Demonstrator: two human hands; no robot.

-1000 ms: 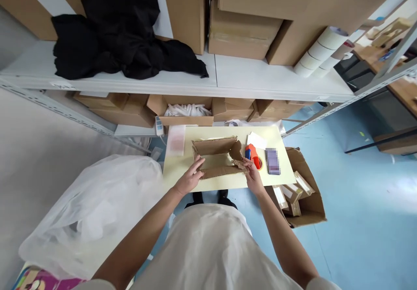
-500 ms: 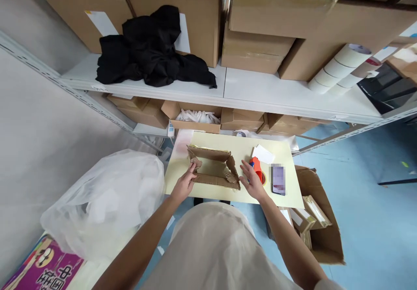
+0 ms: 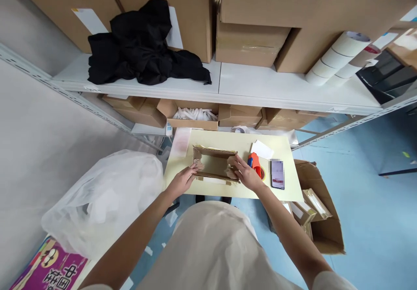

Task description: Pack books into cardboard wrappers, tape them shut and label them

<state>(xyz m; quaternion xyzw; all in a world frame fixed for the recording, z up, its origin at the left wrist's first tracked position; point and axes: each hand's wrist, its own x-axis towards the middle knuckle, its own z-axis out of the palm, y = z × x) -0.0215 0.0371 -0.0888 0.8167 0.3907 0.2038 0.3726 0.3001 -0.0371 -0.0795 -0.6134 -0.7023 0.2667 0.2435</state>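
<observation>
An open cardboard box [image 3: 215, 153] with torn, ragged ends sits on the pale yellow table [image 3: 283, 147] in front of me. Its top is open and the inside looks bare. My left hand [image 3: 183, 180] grips its left end, fingers over the torn edge. At the opposite end, my right hand [image 3: 248, 175] holds the right wall, with the thumb side near the front corner. Just beyond the right hand lies an orange tape dispenser [image 3: 255, 162] with a roll of tape. Some fingertips are hidden by the cardboard.
On the table's right are white cards [image 3: 262, 149] and a phone [image 3: 277, 175]. A large carton [image 3: 330, 233] with small boxes stands on the floor at right. A white plastic bag [image 3: 104, 194] fills the left. Behind, a shelf [image 3: 260, 84] bears cartons, black cloth [image 3: 146, 47] and tape rolls [image 3: 339, 57].
My right hand has moved left from beside the tape dispenser onto the box's right end. The box's sides stand straighter, and its left end has shifted slightly right.
</observation>
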